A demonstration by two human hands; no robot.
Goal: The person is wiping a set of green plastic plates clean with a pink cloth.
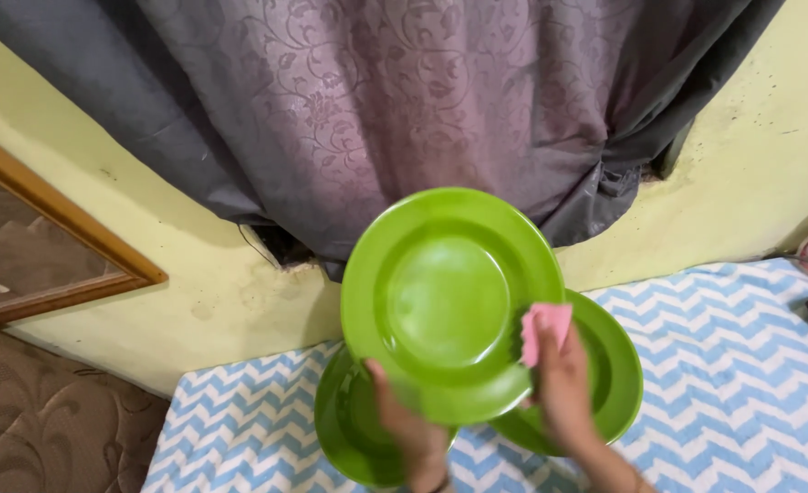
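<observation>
Three glossy round green plates | left hand [408, 429] grips raised plate [449, 301] | right hand [563, 393] pinches pink cloth [546, 327]

A plate [449, 301] stood tilted up in the middle, above a cloth [741, 365] spread over the surface. The left hand [408, 429] gripped its lower edge; the right hand [563, 388] pressed a sponge [546, 329] against its right rim. Two more plates lay on the cloth behind it, one [354, 429] at lower left, one [618, 370] at right. A curtain [376, 100] hung behind against the wall [741, 173]. A frame [66, 228] sat on the wall at far left.
</observation>
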